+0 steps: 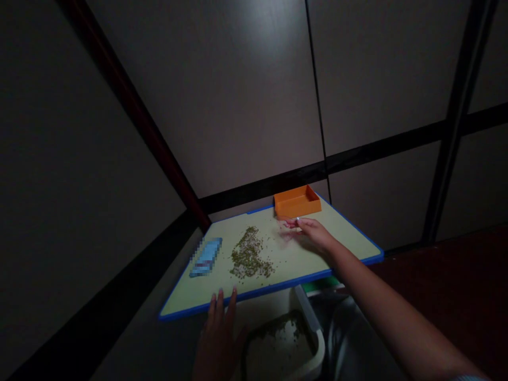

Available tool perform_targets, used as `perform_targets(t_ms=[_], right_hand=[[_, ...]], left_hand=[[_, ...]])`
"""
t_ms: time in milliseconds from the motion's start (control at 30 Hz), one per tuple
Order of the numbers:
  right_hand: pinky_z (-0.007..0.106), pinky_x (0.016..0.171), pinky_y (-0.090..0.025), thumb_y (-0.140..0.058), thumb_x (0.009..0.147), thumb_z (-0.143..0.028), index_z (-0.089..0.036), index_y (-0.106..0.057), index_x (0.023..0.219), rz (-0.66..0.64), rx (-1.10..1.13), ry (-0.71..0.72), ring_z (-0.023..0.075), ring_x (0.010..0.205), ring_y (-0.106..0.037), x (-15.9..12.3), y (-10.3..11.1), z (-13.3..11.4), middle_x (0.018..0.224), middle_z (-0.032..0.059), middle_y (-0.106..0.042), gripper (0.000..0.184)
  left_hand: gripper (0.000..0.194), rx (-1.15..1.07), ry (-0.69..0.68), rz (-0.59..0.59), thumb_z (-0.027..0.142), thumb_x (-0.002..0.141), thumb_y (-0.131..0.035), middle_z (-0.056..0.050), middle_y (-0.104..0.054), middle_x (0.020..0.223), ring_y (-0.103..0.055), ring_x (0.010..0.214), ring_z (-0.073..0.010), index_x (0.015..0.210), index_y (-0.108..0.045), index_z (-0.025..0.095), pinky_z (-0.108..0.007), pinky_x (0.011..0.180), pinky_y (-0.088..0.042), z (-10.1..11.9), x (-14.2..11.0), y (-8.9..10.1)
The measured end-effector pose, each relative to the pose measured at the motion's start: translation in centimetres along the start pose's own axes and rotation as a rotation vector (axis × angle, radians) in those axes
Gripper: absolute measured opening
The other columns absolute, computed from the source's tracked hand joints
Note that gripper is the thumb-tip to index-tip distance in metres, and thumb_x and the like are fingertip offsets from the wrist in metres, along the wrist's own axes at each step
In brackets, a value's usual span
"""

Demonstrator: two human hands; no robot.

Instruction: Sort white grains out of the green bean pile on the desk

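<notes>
A heap of small greenish and pale grains or beans [249, 254] is spread on the pale, blue-edged tabletop [301, 264]. To its right, above the table, my right hand [311, 230] has its thumb pressed to the fingers. Its fingertips are smeared by motion, and whatever they may hold is too small to make out. Just behind that hand an orange open tray [297, 203] stands at the far edge. My left hand [220, 323] lies at the near edge with fingers stretched apart, beside a white bin [317, 352] that has similar grains inside.
A blue packet or phone-like object [206, 257], blurred out, lies left of the heap. Panelled walls [254, 106] close in behind and to the left. Something dark and shiny [353, 338] sits right of the bin, and dark red floor [456, 286] shows at right.
</notes>
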State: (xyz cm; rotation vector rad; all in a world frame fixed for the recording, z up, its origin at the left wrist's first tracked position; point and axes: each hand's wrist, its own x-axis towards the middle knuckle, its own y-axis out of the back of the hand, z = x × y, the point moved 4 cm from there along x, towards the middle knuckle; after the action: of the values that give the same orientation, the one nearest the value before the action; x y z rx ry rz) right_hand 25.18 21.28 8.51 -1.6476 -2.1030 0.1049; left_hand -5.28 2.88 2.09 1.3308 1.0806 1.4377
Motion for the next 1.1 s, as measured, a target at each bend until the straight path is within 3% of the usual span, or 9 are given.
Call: perform_targets(t_ms=[100, 167, 267, 467, 700, 833, 933, 1033, 1100], right_hand=[[0.041, 0.088, -0.050, -0.075, 0.069, -0.065, -0.019, -0.075, 0.108, -0.075, -0.005, 0.005, 0.0327, 0.119, -0.060, -0.4, -0.3, -0.8, 0.133, 0.0167, -0.063, 0.060], [0.041, 0.089, -0.049, -0.067, 0.080, -0.061, -0.023, -0.071, 0.119, -0.087, -0.081, -0.012, 0.0318, 0.128, -0.054, -0.6, -0.5, -1.1, 0.141, 0.0135, -0.058, 0.055], [0.037, 0.087, -0.050, -0.059, 0.089, -0.054, -0.025, -0.065, 0.129, -0.092, -0.127, -0.053, 0.0292, 0.131, -0.052, -0.8, -0.8, -1.2, 0.146, 0.0107, -0.053, 0.049], [0.032, 0.072, -0.054, -0.068, 0.082, -0.047, -0.026, -0.059, 0.136, -0.118, -0.036, -0.118, 0.0226, 0.096, -0.070, -0.9, -1.0, -0.7, 0.129, 0.0100, -0.066, 0.059], [0.027, 0.060, -0.051, -0.069, 0.079, -0.039, -0.023, -0.050, 0.144, -0.213, -0.007, -0.130, 0.0177, 0.073, -0.070, -0.8, -1.0, -0.1, 0.099, 0.0069, -0.074, 0.070], [0.028, 0.061, -0.050, -0.059, 0.086, -0.049, -0.021, -0.050, 0.144, -0.219, -0.026, -0.128, 0.0179, 0.069, -0.070, -0.7, -1.0, -0.3, 0.110, 0.0112, -0.072, 0.065], [0.033, 0.069, -0.053, -0.027, 0.096, -0.062, -0.018, -0.059, 0.135, -0.162, -0.050, -0.130, 0.0161, 0.064, -0.066, -0.8, -0.5, -1.0, 0.124, 0.0164, -0.067, 0.067], [0.035, 0.068, -0.053, -0.006, 0.098, -0.060, -0.016, -0.066, 0.126, -0.055, -0.016, -0.081, 0.0139, 0.055, -0.060, -0.9, 0.2, -2.2, 0.135, 0.0185, -0.060, 0.080], [0.034, 0.067, -0.053, -0.008, 0.099, -0.053, -0.016, -0.066, 0.127, 0.031, 0.036, -0.021, 0.0134, 0.054, -0.059, -0.9, 0.7, -2.8, 0.139, 0.0174, -0.058, 0.074]], left_hand=[[0.070, 0.013, 0.026, -0.034, 0.045, 0.086, -0.046, -0.014, -0.018, 0.164, -0.013, 0.151, -0.0358, 0.152, -0.028, 0.027, -0.058, 0.103, -0.044, -0.1, 0.1, 0.2], [0.071, 0.011, 0.023, -0.049, 0.045, 0.086, -0.046, -0.014, -0.015, 0.165, -0.011, 0.152, -0.0352, 0.152, -0.027, 0.026, -0.057, 0.102, -0.045, -0.1, 0.2, 0.3], [0.071, 0.017, 0.029, -0.070, 0.044, 0.087, -0.044, -0.013, -0.015, 0.165, -0.008, 0.152, -0.0335, 0.153, -0.025, 0.025, -0.055, 0.103, -0.045, 0.0, 0.4, 0.3], [0.073, 0.031, 0.036, -0.092, 0.047, 0.086, -0.043, -0.014, -0.013, 0.165, -0.007, 0.152, -0.0345, 0.153, -0.026, 0.023, -0.055, 0.104, -0.044, -0.1, 0.4, 0.2], [0.072, -0.007, 0.006, -0.033, 0.046, 0.085, -0.043, -0.014, -0.017, 0.164, -0.009, 0.152, -0.0326, 0.152, -0.029, 0.022, -0.053, 0.110, -0.038, -0.6, 0.5, -0.3], [0.072, -0.005, 0.031, -0.068, 0.046, 0.086, -0.042, -0.015, -0.016, 0.165, -0.009, 0.152, -0.0339, 0.152, -0.029, 0.022, -0.054, 0.109, -0.040, -0.4, 0.5, 0.0], [0.071, 0.006, 0.028, -0.090, 0.045, 0.086, -0.042, -0.014, -0.016, 0.165, -0.008, 0.152, -0.0333, 0.152, -0.028, 0.022, -0.053, 0.108, -0.041, -0.2, 0.5, 0.3], [0.072, 0.020, 0.023, -0.064, 0.046, 0.086, -0.043, -0.013, -0.016, 0.165, -0.009, 0.152, -0.0319, 0.152, -0.027, 0.024, -0.053, 0.108, -0.041, -0.3, 0.4, 0.2], [0.072, 0.029, 0.024, -0.047, 0.047, 0.086, -0.042, -0.012, -0.016, 0.165, -0.009, 0.152, -0.0314, 0.152, -0.026, 0.025, -0.053, 0.107, -0.041, -0.4, 0.4, 0.1]])
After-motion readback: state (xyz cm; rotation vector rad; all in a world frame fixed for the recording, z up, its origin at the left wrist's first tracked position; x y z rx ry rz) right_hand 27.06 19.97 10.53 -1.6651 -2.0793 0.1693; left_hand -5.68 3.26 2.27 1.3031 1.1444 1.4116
